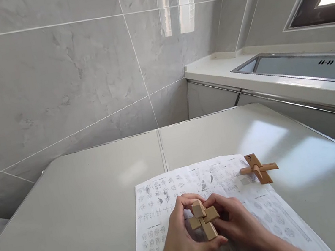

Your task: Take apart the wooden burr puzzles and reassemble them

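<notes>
A light wooden interlocking burr puzzle [209, 229] is held between both hands, just over a printed sheet [149, 220]. My left hand [181, 238] curls around its left side, with the thumb along the lower edge and the fingers behind the top. From the right, my right hand [234, 215] grips the puzzle with bent fingers, some of them hidden behind it. Several square-ended bars of the puzzle cross one another. Beyond my right hand, a second, browner wooden cross-shaped puzzle [263, 174] with dark marks rests at the sheet's upper right edge.
The sheet lies on a pale glossy table [83, 216] with a seam down its middle. A grey tiled wall [51, 85] stands behind the table. At the right are a white counter [209, 67] with a sink [299, 67] and a dark-framed window [306, 12].
</notes>
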`<control>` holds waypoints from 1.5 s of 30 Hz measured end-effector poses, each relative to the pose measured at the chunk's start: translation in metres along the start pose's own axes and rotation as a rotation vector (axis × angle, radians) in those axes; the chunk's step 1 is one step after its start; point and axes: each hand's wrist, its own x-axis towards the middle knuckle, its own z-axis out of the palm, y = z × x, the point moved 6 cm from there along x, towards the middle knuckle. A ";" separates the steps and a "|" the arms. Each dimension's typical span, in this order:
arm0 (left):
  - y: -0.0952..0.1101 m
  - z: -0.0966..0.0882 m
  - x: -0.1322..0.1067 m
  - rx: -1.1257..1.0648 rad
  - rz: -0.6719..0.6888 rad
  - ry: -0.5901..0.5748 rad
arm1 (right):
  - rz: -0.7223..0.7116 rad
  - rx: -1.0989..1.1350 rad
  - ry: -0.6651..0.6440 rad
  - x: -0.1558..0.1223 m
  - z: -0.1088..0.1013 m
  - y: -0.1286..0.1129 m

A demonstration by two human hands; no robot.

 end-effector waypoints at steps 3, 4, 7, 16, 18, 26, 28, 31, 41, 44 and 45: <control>-0.001 -0.002 0.001 0.030 0.004 0.002 | 0.001 -0.001 -0.028 0.000 0.001 0.000; -0.001 -0.003 0.001 0.043 0.006 0.006 | 0.000 0.000 -0.041 0.001 0.002 0.000; -0.002 -0.007 0.003 0.057 0.004 0.032 | -0.025 0.012 -0.078 0.000 0.002 -0.005; -0.007 -0.017 0.005 -0.026 -0.122 0.134 | -0.131 -0.207 -0.066 0.000 -0.004 -0.015; -0.008 -0.018 0.005 -0.052 -0.114 0.152 | -0.166 -0.280 -0.043 0.000 -0.006 -0.016; -0.010 -0.026 0.008 -0.158 -0.130 0.211 | -0.307 -0.508 0.078 0.001 -0.014 -0.026; -0.009 -0.025 0.008 -0.150 -0.133 0.208 | -0.330 -0.527 0.089 0.001 -0.015 -0.026; -0.007 -0.022 0.007 -0.092 -0.107 0.190 | -0.341 -0.555 0.088 0.001 -0.015 -0.022; 0.009 -0.008 0.008 0.114 0.010 0.053 | -0.393 -0.474 0.042 -0.003 -0.015 -0.023; 0.008 -0.008 0.007 0.141 0.015 0.053 | -0.411 -0.442 0.060 -0.003 -0.017 -0.025; 0.007 -0.010 0.007 0.155 0.014 0.076 | -0.420 -0.422 0.070 -0.004 -0.018 -0.026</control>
